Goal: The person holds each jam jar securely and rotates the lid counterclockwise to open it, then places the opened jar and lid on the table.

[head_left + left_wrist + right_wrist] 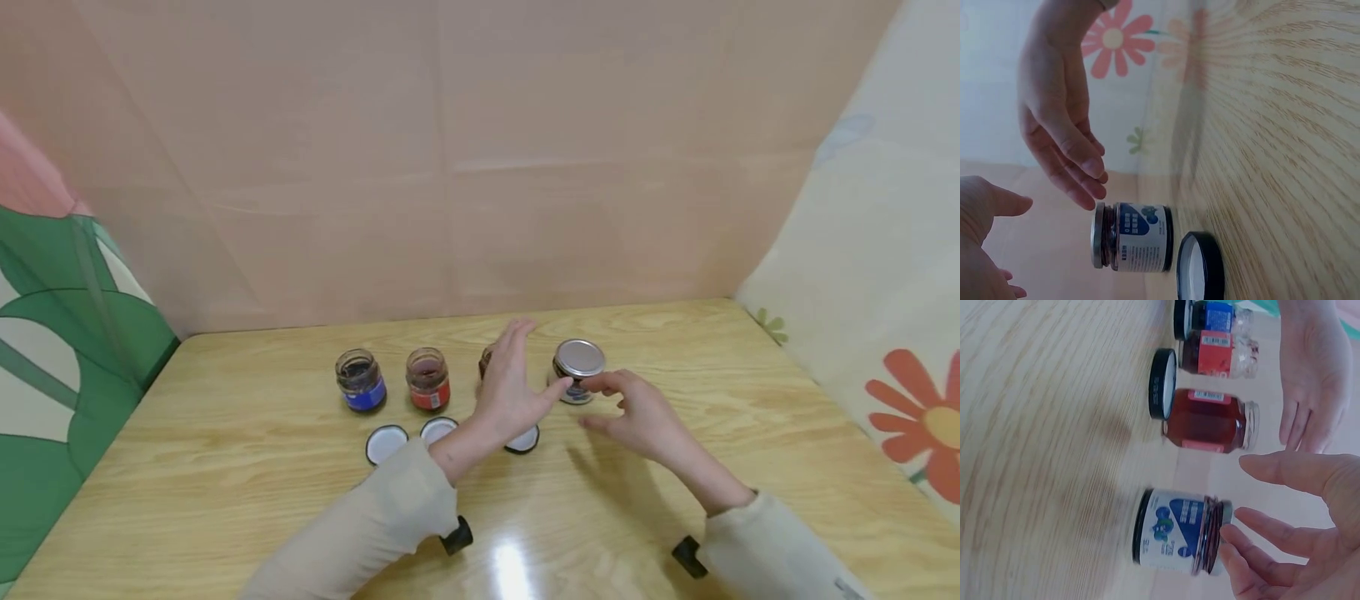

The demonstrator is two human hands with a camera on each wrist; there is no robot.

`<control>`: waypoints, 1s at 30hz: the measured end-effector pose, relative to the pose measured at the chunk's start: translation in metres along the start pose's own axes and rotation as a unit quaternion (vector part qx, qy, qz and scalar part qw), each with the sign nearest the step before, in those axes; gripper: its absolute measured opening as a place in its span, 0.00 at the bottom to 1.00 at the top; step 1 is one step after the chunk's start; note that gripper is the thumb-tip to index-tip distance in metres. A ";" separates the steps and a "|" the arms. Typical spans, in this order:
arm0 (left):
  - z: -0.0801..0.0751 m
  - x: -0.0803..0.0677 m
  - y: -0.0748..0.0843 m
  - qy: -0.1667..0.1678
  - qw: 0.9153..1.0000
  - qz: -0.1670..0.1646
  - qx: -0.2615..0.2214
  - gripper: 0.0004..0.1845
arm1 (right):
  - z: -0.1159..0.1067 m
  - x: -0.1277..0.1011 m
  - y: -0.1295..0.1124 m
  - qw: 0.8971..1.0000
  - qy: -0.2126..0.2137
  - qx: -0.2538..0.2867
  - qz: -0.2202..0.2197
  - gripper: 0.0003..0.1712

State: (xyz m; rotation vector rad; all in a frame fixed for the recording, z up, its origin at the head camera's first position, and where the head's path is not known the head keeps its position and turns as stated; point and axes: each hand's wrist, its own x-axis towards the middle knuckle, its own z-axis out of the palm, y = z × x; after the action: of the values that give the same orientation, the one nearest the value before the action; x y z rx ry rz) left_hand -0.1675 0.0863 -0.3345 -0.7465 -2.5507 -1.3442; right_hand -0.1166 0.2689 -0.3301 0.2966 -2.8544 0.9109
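A small jar with a blue label and a silver lid [578,367] stands on the wooden table [225,500]. My left hand [510,383] is open just left of it, fingers straight and thumb pointing at the jar. It hides most of an open red-brown jar [1210,419]. My right hand [626,408] hovers at the lidded jar's [1179,531] right, fingers relaxed, tips right at the lid's edge and gripping nothing. In the left wrist view the same jar [1135,237] sits below the right hand's fingertips [1082,169].
Two more open jars stand in the row to the left, one blue-labelled [361,380] and one red-labelled [428,379]. Three loose black-rimmed lids [386,443] [438,429] [522,439] lie in front of the jars. Cloth walls enclose the table's back and sides.
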 end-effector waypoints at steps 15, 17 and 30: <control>0.020 0.005 0.009 -0.017 1.000 0.013 0.010 0.44 | -0.011 -0.011 0.013 0.999 0.026 -0.010 0.029 0.22; 0.022 0.006 0.008 -0.025 1.000 0.003 0.008 0.45 | -0.011 -0.010 0.014 0.999 0.028 -0.010 0.031 0.21; 0.052 0.020 -0.010 -0.073 0.994 -0.079 -0.005 0.49 | -0.010 -0.010 0.025 0.998 0.030 -0.002 0.048 0.19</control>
State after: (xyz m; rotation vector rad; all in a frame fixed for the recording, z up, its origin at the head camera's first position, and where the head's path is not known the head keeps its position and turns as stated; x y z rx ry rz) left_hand -0.1853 0.1307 -0.3651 -0.6811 -2.7700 -1.3975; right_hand -0.1117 0.2964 -0.3374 0.1319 -2.8363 0.9143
